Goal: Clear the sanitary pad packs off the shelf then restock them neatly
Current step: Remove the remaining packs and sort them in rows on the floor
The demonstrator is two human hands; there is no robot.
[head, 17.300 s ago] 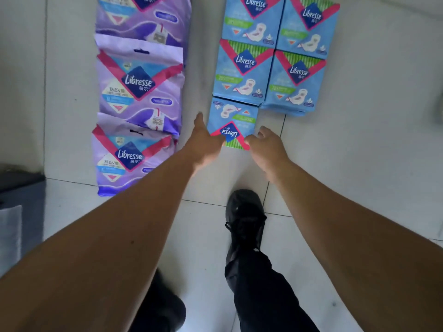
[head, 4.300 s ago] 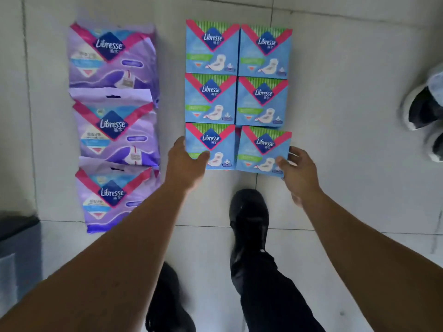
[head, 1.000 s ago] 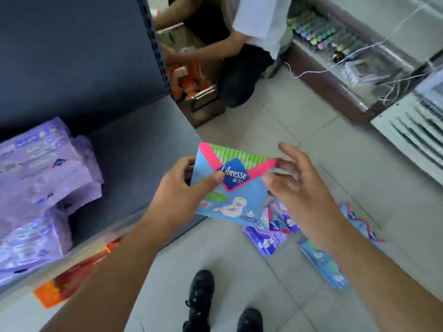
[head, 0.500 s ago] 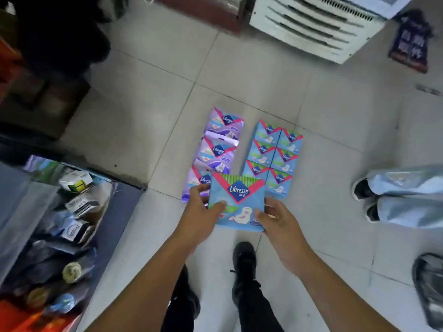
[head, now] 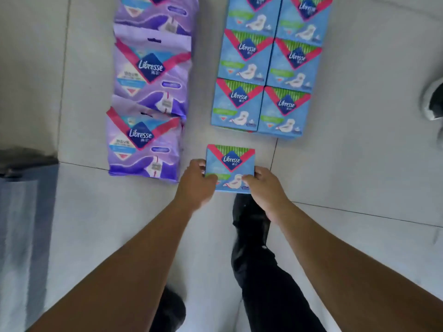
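blue pack (head: 230,164), held face-up just above the tiled floor (head: 359,164), near the lower edge of the blue grid and not touching it. my left hand (head: 195,182) grips its left edge, thumb curled onto the front; my right hand (head: 262,185) pinches its lower right corner, so each grip is closed on the pack. beyond it, six blue packs (head: 266,75) lie flat on the floor in two columns of three, sides touching. to their left, apart from them, three purple packs (head: 149,92) lie in one overlapping column. my black shoe (head: 249,219) stands just below the held pack. a grey shelf edge (head: 21,212) shows at far left; another person's shoe (head: 434,101) at the right edge.
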